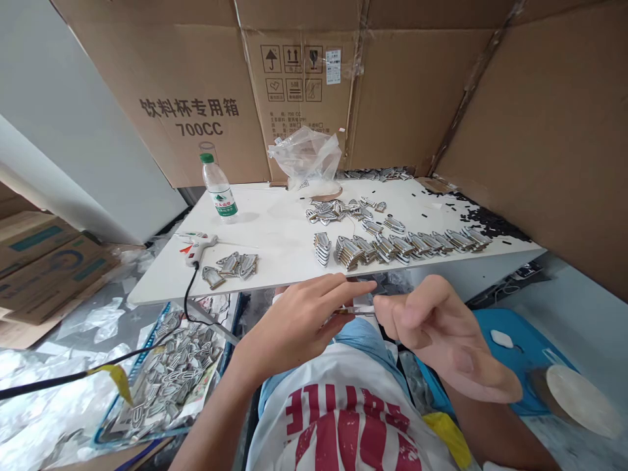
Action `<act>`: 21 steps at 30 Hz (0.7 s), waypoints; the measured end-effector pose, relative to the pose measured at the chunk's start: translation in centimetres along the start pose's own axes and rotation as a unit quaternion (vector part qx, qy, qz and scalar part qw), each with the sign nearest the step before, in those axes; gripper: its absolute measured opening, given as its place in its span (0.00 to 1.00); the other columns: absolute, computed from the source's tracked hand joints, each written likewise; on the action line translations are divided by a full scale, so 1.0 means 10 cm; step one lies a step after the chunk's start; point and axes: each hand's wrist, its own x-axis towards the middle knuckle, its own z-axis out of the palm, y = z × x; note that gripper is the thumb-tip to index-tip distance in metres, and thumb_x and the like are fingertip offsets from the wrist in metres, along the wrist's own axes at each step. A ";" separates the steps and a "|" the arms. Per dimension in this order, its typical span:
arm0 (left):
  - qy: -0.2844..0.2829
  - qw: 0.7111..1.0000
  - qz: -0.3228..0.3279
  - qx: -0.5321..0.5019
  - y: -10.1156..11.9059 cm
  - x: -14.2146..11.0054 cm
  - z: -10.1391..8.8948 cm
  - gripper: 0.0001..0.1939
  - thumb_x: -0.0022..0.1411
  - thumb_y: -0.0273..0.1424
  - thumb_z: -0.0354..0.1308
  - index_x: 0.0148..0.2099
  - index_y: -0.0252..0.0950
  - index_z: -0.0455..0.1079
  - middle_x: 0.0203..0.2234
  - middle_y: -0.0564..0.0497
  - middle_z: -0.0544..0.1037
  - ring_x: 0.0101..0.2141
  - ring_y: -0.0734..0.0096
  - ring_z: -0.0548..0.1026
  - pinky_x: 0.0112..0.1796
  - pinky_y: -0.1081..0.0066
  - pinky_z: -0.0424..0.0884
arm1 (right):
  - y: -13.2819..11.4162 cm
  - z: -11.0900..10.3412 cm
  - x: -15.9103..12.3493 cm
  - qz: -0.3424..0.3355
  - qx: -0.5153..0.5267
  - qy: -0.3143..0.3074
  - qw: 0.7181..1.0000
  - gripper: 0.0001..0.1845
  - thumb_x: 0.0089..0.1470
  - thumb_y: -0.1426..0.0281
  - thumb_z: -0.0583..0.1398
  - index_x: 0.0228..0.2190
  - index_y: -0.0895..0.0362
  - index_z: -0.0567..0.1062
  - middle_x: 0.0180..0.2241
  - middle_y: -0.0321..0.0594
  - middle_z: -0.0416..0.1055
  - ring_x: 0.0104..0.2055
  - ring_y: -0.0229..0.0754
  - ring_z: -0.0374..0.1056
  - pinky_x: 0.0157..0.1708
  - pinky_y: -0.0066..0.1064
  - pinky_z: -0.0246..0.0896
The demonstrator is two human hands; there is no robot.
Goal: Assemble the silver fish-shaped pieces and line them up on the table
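The metal piece [360, 310] was at the centre of the frame, just below the near edge of the white surface [275, 222], with its thin side turned to the camera. The left hand [304, 317] had its fingers clamped on the left end of this piece. The right hand [441, 333] was at the other end; its fingers were bent and appeared to touch the piece, but I could not tell whether they gripped it. About the progress, I could judge only partly. A long row of overlapping pieces [426, 243], right of centre, and a short stack [321, 249] beside it were in good order, so these were probably done. Behind them a loose heap [338, 210] lay without order, and a smaller group [230, 268] lay near the glue gun [196, 250] at left. Many more loose pieces [181, 366] filled the blue basket [147, 436] in the lower left. Perhaps those were left, and small black bits [483, 219] lay scattered at the right end. The piece in hand seemed unfinished.
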 end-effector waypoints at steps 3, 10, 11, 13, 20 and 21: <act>-0.001 1.000 -0.003 0.004 0.00 0.00 0.00 0.24 0.77 0.25 0.56 0.71 0.46 0.63 0.48 0.48 0.80 0.47 0.62 0.80 0.43 0.66 0.74 | -0.01 0.03 0.03 -0.005 0.006 0.003 1.000 0.14 0.68 0.58 0.59 0.50 0.49 0.73 0.25 0.28 0.48 0.23 0.36 0.43 0.25 0.33 0.44; -0.005 1.000 -0.005 0.002 0.00 0.00 0.00 0.24 0.77 0.24 0.56 0.70 0.44 0.64 0.47 0.49 0.80 0.46 0.62 0.80 0.42 0.67 0.73 | 0.00 0.01 0.08 -0.022 0.001 0.000 1.000 0.15 0.66 0.57 0.60 0.51 0.49 0.74 0.24 0.29 0.49 0.25 0.39 0.48 0.26 0.33 0.48; -0.007 1.000 -0.008 0.001 0.00 0.00 0.00 0.24 0.77 0.24 0.56 0.70 0.45 0.64 0.46 0.49 0.80 0.46 0.62 0.80 0.42 0.67 0.73 | 0.00 0.00 0.09 -0.020 0.000 -0.005 1.000 0.16 0.66 0.57 0.60 0.51 0.49 0.74 0.24 0.30 0.49 0.26 0.40 0.49 0.27 0.34 0.49; -0.010 1.000 -0.012 0.000 0.00 0.00 0.00 0.24 0.77 0.24 0.56 0.70 0.45 0.65 0.45 0.50 0.80 0.45 0.63 0.79 0.41 0.68 0.72 | -0.01 -0.02 0.09 -0.018 -0.005 -0.013 1.000 0.16 0.66 0.57 0.60 0.51 0.48 0.74 0.22 0.30 0.49 0.28 0.42 0.52 0.28 0.34 0.51; -0.004 1.000 -0.009 0.001 0.00 0.00 0.01 0.24 0.77 0.24 0.56 0.69 0.46 0.65 0.44 0.50 0.80 0.44 0.63 0.79 0.41 0.67 0.72 | -0.02 -0.04 0.07 -0.001 -0.030 -0.003 1.000 0.15 0.69 0.55 0.58 0.51 0.47 0.74 0.18 0.31 0.51 0.30 0.46 0.54 0.34 0.38 0.56; -0.003 1.000 -0.008 0.004 0.01 0.00 0.00 0.24 0.77 0.24 0.56 0.70 0.46 0.65 0.44 0.50 0.80 0.44 0.63 0.79 0.41 0.67 0.72 | -0.03 -0.05 0.07 0.001 -0.035 -0.004 0.999 0.16 0.69 0.54 0.57 0.52 0.47 0.74 0.18 0.31 0.51 0.30 0.46 0.54 0.35 0.39 0.56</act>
